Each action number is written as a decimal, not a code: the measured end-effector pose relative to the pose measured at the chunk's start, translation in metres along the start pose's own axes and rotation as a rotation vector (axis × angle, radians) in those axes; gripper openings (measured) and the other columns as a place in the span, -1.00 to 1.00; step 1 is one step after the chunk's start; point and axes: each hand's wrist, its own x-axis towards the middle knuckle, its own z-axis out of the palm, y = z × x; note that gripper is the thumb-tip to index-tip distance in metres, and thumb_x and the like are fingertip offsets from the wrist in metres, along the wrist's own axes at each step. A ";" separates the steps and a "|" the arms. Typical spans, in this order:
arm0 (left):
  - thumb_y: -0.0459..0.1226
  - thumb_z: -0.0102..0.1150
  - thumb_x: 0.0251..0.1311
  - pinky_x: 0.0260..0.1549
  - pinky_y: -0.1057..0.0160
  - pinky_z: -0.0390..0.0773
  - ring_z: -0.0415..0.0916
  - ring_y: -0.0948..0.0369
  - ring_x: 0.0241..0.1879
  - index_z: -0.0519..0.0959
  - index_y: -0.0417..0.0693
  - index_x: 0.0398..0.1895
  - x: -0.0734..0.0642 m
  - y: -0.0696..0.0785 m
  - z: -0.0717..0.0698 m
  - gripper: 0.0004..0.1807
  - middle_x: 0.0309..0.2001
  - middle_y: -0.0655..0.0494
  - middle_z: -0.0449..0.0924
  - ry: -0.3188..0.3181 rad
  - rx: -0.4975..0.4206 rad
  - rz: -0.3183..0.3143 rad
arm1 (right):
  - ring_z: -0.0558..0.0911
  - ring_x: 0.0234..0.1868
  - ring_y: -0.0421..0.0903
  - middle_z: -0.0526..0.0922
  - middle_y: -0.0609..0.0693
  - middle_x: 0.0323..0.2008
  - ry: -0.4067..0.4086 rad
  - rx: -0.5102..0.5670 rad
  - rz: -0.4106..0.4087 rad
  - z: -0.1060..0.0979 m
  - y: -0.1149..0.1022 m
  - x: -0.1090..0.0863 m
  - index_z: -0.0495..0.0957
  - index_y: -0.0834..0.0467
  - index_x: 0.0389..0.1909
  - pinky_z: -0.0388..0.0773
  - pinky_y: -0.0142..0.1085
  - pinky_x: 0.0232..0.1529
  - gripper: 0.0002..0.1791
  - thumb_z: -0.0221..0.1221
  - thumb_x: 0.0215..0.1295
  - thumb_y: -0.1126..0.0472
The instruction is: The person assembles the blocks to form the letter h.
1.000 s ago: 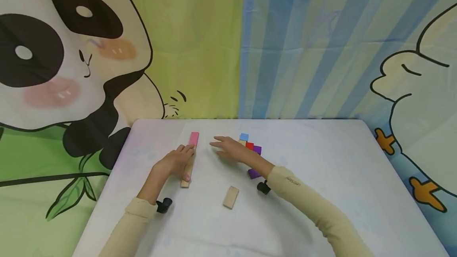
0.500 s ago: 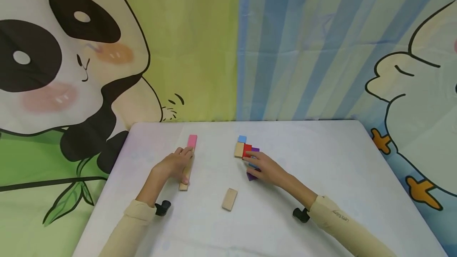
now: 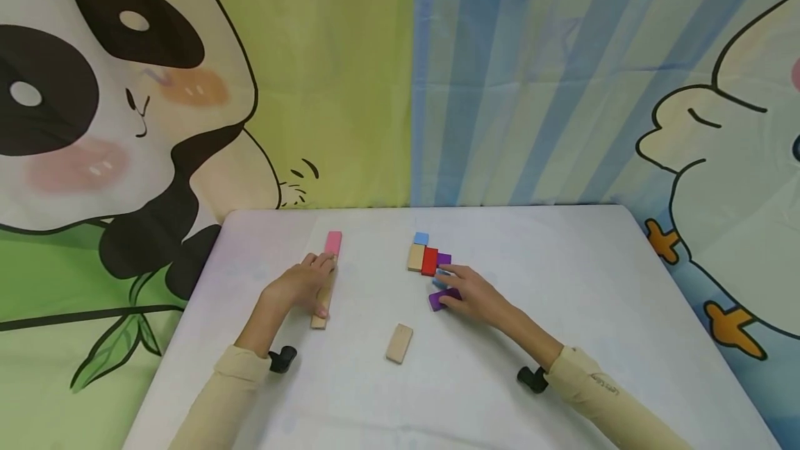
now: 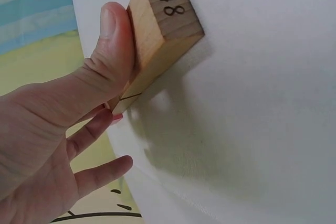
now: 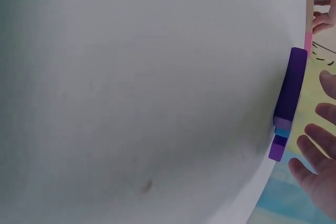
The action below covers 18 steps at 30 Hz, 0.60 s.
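On the left of the table, a straight row of wooden blocks runs away from me, with a pink block at its far end. My left hand rests on this row. In the left wrist view its thumb lies against a plain wooden block marked 48, while other fingers stretch out loosely. My right hand, fingers spread and slightly bent, is over a purple block and a blue block. The right wrist view shows the fingers beside that purple block, apart from it.
Behind the right hand sit a red block, a plain wooden block, a light blue block and another purple block. One more wooden block lies alone nearer me on the white table.
My right hand has drawn back rightward from beside the row to the coloured blocks, uncovering the red and wooden ones. The left hand stays on the row.
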 end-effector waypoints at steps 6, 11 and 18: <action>0.06 0.53 -0.27 0.14 -0.18 0.45 0.18 -0.17 0.33 0.18 -0.28 0.36 0.002 -0.001 0.002 0.14 0.45 -0.23 0.08 -0.001 0.005 -0.002 | 0.48 0.26 0.15 0.48 0.20 0.27 0.006 0.017 -0.023 0.002 -0.001 0.004 0.53 0.17 0.20 0.51 -0.01 0.20 -0.50 0.28 0.25 0.12; 0.07 0.53 -0.27 0.15 -0.17 0.45 0.18 -0.16 0.33 0.17 -0.29 0.38 0.005 -0.003 0.003 0.16 0.45 -0.22 0.08 0.006 0.011 0.008 | 0.50 0.23 0.16 0.52 0.21 0.23 0.043 0.001 -0.026 0.000 0.000 0.011 0.59 0.19 0.12 0.50 0.01 0.21 -0.55 0.31 0.22 0.12; 0.07 0.53 -0.25 0.12 -0.17 0.47 0.19 -0.16 0.32 0.18 -0.27 0.36 0.002 -0.003 0.003 0.13 0.45 -0.21 0.08 0.002 0.011 0.006 | 0.43 0.31 0.17 0.46 0.21 0.29 0.038 -0.029 0.051 -0.006 0.001 0.028 0.58 0.16 0.15 0.42 0.07 0.28 -0.54 0.28 0.25 0.07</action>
